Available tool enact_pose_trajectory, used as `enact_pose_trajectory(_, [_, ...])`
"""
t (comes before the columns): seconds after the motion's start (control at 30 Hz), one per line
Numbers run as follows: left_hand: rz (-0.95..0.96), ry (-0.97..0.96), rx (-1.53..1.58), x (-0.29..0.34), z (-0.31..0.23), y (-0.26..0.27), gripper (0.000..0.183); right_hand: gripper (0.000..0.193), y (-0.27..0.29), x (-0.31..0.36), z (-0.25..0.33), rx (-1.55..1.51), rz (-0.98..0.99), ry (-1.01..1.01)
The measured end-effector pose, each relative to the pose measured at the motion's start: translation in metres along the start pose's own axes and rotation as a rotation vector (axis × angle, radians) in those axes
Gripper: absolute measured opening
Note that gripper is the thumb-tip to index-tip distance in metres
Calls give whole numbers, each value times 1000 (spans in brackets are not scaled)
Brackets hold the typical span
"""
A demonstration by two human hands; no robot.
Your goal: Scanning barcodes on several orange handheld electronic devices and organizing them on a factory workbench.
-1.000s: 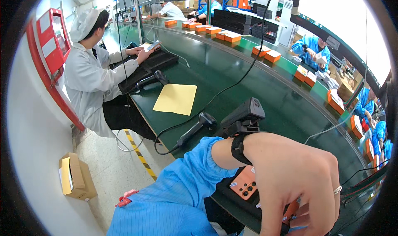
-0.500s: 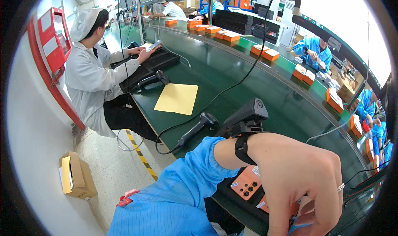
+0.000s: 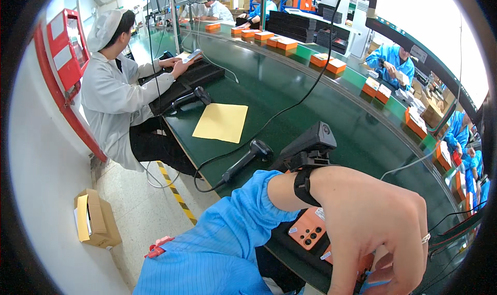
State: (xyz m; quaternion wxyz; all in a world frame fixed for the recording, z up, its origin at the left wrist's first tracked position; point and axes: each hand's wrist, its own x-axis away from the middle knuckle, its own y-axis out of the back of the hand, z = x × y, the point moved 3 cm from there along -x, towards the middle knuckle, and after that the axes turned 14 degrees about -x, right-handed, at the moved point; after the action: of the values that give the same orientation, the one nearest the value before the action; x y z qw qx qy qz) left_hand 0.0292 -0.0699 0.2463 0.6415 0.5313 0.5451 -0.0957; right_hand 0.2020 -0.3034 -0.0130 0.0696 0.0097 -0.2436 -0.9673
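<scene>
My left hand (image 3: pixel 375 220) reaches in from the lower edge, in a blue sleeve and a black wrist strap that carries a dark device. Its fingers curl downward over the tabletop, and the tips run out of view at the lower edge. What they grip is hidden; an orange surface and a bit of blue show between them. Beside the wrist lies an orange phone (image 3: pixel 308 229) with several camera lenses, on a black tray. A second orange piece (image 3: pixel 327 254) is partly covered by the hand. My right hand cannot be made out.
A handheld scanner (image 3: pixel 243 165) with a black cable lies left of my wrist, near a yellow sheet (image 3: pixel 220 123). Another scanner (image 3: pixel 190 101) lies near a seated person in white. Orange boxes (image 3: pixel 336 66) line the conveyor beyond. A monitor (image 3: pixel 429 41) hangs at upper right.
The orange boxes on the conveyor have shifted slightly to the left. My left hand stays almost in place. At the far end, a person in white has moved a little.
</scene>
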Motion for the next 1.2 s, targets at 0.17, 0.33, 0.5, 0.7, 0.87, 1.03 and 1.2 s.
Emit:
enact_pose_trajectory(0.17, [9,-5,2,-2,0,-2,40,21,2,-1,-12,-40,-8,2])
enact_pose_trajectory(0.33, [-12,-14,-11,-1,4,0,42,20,0,-3,-7,-37,15,-3])
enact_pose_trajectory(0.5, [17,25,-119,12,9,1,40,20,6,-4,5,102,-14,77])
enact_pose_trajectory(0.7, [100,435,-192,13,22,20,16,23,-1,2,8,102,-87,232])
enact_pose_trajectory(0.87, [260,1120,-1084,92,-34,38,21,20,-15,-16,10,-59,-117,246])
enact_pose_trajectory(1.03, [48,1652,-1846,295,-127,12,50,17,0,-22,22,-104,-274,458])
enact_pose_trajectory(1.2, [-853,1869,-917,402,-101,16,81,21,30,-35,-6,-234,-404,386])
